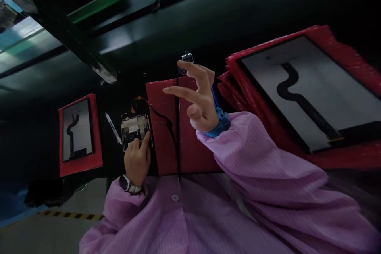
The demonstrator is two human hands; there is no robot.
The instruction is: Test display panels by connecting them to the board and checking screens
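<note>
My left hand [137, 158], with a watch on its wrist, rests at the lower edge of a small open electronic device [133, 129]; its index finger touches the right side and its other fingers are curled. My right hand [199, 95] is raised over the red wrap [163, 143], fingers apart, holding nothing visible. A thin dark panel stands edge-on over this wrap, with a black flex cable [168, 121] at its left side. Just beyond my right fingertips is a small shiny metal object [187, 57], partly hidden by the hand.
A stack of red wraps [238, 95] with a large grey panel [327, 87] lies at the right. At the left, a smaller panel [85, 127] sits on another red wrap [98, 151]. A white pen [113, 127] lies beside the device. Green metal framing [89, 53] runs behind.
</note>
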